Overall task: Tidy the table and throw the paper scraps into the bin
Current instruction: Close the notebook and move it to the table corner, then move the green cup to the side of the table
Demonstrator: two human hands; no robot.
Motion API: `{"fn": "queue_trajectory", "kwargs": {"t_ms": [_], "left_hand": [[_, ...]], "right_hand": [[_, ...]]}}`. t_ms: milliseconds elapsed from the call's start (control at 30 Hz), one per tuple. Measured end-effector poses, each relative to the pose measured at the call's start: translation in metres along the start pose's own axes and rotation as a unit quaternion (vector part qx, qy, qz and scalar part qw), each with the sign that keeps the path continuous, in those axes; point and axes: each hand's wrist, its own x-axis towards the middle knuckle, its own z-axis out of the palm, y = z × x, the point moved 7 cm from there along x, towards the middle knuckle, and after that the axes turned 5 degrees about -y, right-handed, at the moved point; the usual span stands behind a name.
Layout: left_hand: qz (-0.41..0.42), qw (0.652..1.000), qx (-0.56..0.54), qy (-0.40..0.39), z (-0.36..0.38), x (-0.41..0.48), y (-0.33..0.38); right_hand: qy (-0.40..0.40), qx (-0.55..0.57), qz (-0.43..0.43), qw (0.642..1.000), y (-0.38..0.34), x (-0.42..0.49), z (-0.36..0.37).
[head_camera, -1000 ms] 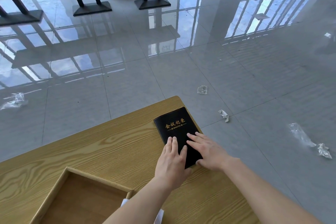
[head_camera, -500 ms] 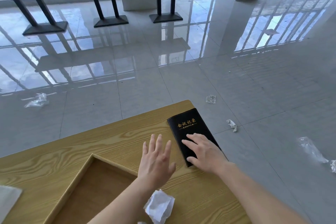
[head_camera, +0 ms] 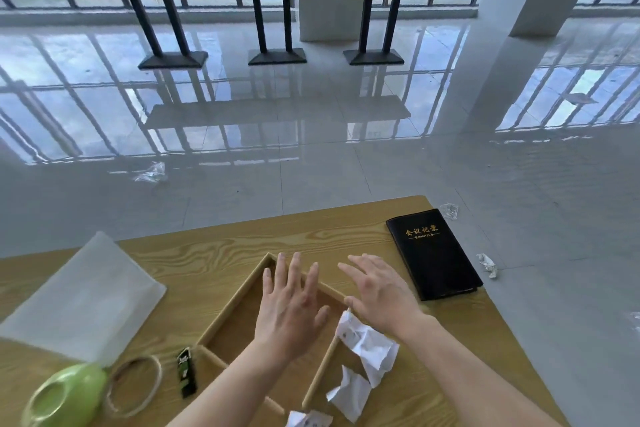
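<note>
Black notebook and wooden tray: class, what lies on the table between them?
In the head view, only the right hand hovers there; the table between the black notebook and wooden tray is otherwise bare.

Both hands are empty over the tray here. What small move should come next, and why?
Probably lower the right hand onto the crumpled paper just beneath it and pinch it up: both hands are open and empty, and that scrap lies nearest. No bin is in view.

Crumpled white paper scraps (head_camera: 369, 348) on wooden table (head_camera: 214, 253), beside tray's right edge
</note>
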Motion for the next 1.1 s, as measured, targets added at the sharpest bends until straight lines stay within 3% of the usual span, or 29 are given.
{"fn": "queue_trajectory", "kwargs": {"t_ms": [467, 900, 1100], "left_hand": [[-0.143, 0.988, -0.043, 0.028, -0.007, -0.142, -0.162], [-0.245, 0.967, -0.067, -0.023, 0.034, -0.225, -0.227], [-0.339, 0.931, -0.126, 0.041, 0.040, -0.275, -0.267]], "right_hand": [[0.009, 0.022, -0.136, 0.990, -0.208, 0.014, 0.029], [-0.078, 0.047, -0.128, 0.988, -0.265, 0.008, 0.086], [-0.115, 0.072, -0.144, 0.980, -0.309, 0.010, 0.116]]}}
